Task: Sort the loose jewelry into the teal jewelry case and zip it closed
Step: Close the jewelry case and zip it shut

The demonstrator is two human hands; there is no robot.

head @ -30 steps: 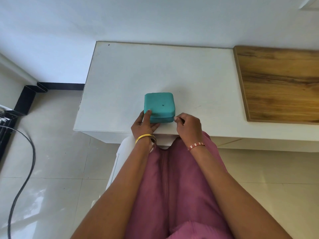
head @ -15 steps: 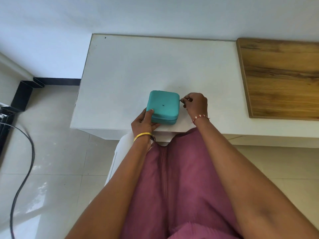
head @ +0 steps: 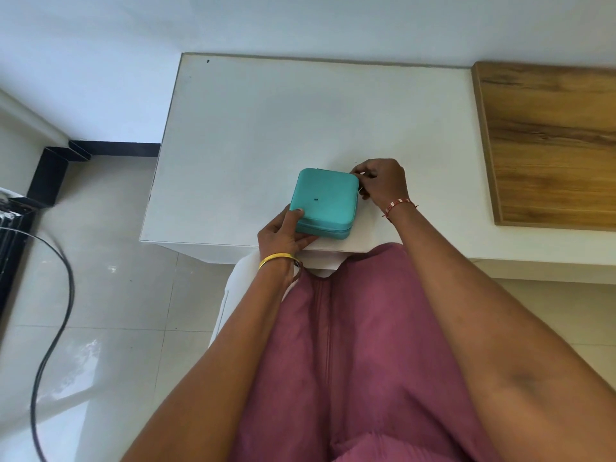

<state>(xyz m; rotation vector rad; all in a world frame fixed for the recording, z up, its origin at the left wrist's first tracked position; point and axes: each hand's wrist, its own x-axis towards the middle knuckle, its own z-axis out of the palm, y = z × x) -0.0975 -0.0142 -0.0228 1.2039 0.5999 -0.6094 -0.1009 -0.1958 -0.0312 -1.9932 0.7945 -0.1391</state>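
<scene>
Sitting at the white tabletop [head: 253,128], we had the teal jewelry case [head: 321,200] lying lid-down shut near the front edge, its lid closed over the base. Our left hand [head: 283,233] held its near left corner, thumb on the lid and fingers along the front side, while our right hand [head: 380,183] pinched the zipper pull [head: 360,190] at the case's far right corner. A wooden board [head: 550,141] lay well apart to the right.

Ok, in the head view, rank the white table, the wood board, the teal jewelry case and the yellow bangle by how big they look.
1. white table
2. wood board, partly cut off at the frame edge
3. teal jewelry case
4. yellow bangle
</scene>
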